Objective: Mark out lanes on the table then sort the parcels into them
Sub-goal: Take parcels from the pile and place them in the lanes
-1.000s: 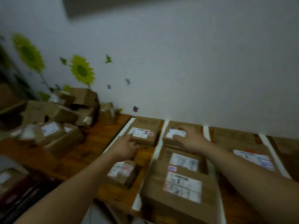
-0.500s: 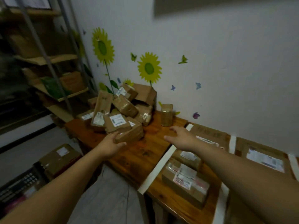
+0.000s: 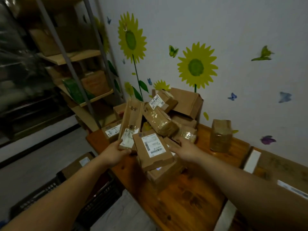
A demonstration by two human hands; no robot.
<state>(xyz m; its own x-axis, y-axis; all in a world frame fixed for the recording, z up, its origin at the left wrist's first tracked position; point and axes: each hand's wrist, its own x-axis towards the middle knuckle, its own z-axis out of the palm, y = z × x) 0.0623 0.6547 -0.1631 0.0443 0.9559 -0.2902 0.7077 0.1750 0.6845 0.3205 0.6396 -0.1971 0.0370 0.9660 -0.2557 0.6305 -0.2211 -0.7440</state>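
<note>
Cardboard tall parcel (image 3: 131,120) pinched by left hand (image 3: 115,154); right hand (image 3: 185,150) outstretched, flat.

Dim indoor light, soft motion blur, wide-angle edge distortion

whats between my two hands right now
In the head view, a flat brown parcel with a white label lies tilted between the right hand and the left hand, which grips a tall parcel.
</note>
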